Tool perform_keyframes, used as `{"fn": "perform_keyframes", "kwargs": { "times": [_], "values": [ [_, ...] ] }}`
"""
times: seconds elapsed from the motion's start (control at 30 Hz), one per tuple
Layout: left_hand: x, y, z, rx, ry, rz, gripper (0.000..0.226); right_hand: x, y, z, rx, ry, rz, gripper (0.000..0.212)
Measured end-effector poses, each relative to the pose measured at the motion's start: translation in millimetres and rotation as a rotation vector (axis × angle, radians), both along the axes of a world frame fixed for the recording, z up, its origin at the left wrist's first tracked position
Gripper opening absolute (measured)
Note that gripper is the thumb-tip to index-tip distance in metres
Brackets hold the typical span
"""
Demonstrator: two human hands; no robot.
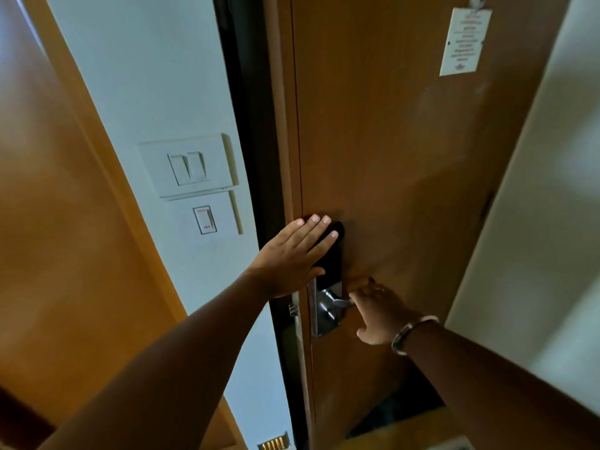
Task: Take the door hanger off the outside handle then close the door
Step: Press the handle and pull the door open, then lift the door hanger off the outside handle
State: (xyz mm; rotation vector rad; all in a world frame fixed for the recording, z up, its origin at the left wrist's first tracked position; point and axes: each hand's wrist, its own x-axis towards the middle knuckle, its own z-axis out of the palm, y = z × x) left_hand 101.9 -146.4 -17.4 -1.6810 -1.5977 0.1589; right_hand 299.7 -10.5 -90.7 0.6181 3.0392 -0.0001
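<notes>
- Head view: the brown wooden door [406, 141] is seen nearly shut against its dark frame.
- The left hand [292, 254] is pressed flat, fingers spread, over the black lock panel [331, 258].
- The right hand [380, 311] is wrapped around the silver metal lever handle [336, 302].
- No door hanger is visible.
- White wall switches [191, 165] are mounted left of the frame.

A pale wall [156, 76] carries two white switch plates [190, 165], flanked by brown wood panelling [48, 222].
</notes>
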Motion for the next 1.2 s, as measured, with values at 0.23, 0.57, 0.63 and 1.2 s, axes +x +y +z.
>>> {"fn": "perform_keyframes", "kwargs": {
  "times": [0.23,0.57,0.63,1.2],
  "values": [
    [30.5,-37.2,0.0,0.022,0.196,-0.327,0.063,81.6,-34.6,30.5,0.185,-0.218,-0.034,0.062],
    [78.9,-19.9,3.6,-0.059,-0.019,-0.198,0.079,185.5,-121.8,140.7,0.143,-0.05,-0.127,0.061],
    [100.7,-6.7,-5.5,-0.101,-0.072,-0.206,0.083,202.3,-137.4,169.8,0.183,0.053,-0.094,0.059],
    [251.2,118.1,-51.6,-0.528,-0.07,-0.789,0.058,223.1,-125.8,244.5,0.775,0.022,-0.223,0.048]
  ]
}}
